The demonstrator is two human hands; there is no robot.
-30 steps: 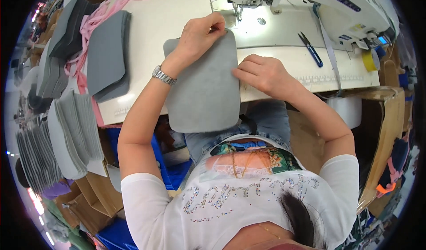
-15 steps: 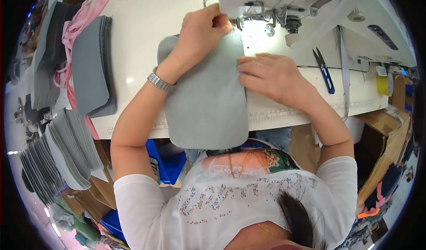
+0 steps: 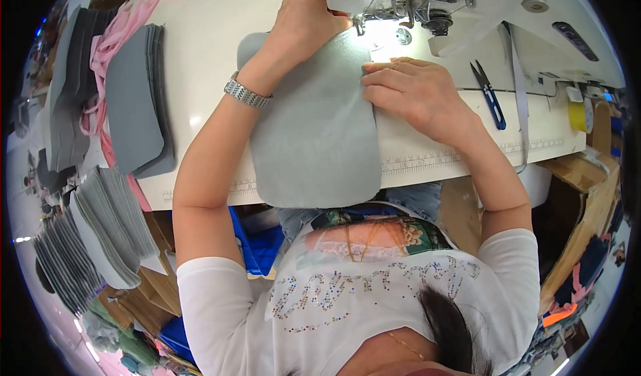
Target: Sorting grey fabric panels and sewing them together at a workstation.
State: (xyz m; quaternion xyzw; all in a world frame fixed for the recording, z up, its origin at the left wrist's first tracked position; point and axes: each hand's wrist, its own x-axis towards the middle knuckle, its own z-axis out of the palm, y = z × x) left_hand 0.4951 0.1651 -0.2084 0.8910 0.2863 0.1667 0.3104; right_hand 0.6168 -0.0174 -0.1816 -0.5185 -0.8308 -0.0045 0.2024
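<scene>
A grey fabric panel (image 3: pixel 314 135) with rounded corners lies flat under the sewing machine's (image 3: pixel 434 22) lit needle area, its near end reaching the table's front edge. With its fingers bent and pinched, my left hand (image 3: pixel 307 25) grips the panel's far part, just left of the presser foot (image 3: pixel 359 26). A metal-banded watch (image 3: pixel 247 94) circles that wrist. My right hand (image 3: pixel 414 92) is at the panel's right edge, closer to me than the needle, fingertips closed on that edge. Its thumb is mostly hidden.
Blue-handled thread snips (image 3: pixel 489 97) lie to the right, beside a hanging pale strip (image 3: pixel 521 102). On the left are stacked grey panels (image 3: pixel 137 102) and a pink cloth (image 3: pixel 103 62). More grey pieces (image 3: pixel 110 222) stand lower left. A cardboard box (image 3: pixel 577 202) is at the right.
The grey panel has slid away from me, toward the back of the table. Both hands have moved with it, the left one farther back beside the machine head.
</scene>
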